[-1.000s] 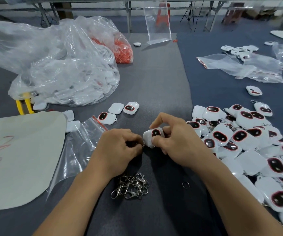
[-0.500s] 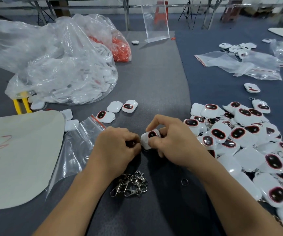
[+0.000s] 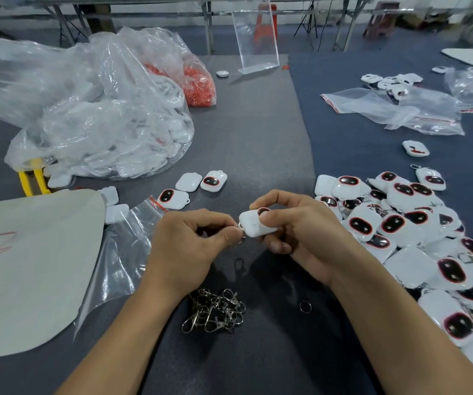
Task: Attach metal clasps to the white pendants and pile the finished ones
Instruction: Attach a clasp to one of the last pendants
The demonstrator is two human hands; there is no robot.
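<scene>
Grip, right hand (image 3: 301, 238): fingers and thumb curled round one white pendant (image 3: 255, 228), held just above the grey mat (image 3: 258, 124), its small loop end turned toward my left.

Grip, left hand (image 3: 192, 246): fingertips pinched tight on a metal fitting (image 3: 240, 227) at that loop (mostly hidden by my own fingers, so I cannot tell ring from clasp).

Stock: clasps (image 3: 215, 309) in a tangle on the mat between my forearms; one loose ring (image 3: 305, 306) near them; bare pendants (image 3: 189, 182) ahead of my hands.

Finished pile (image 3: 400, 223): close on my right.

Method, as I judge it: I brace the pendant steady and work the metal through the loop with small turns, not force, since the plastic eye looks thin. I check that it closes fully before the piece goes on the pile.
</scene>
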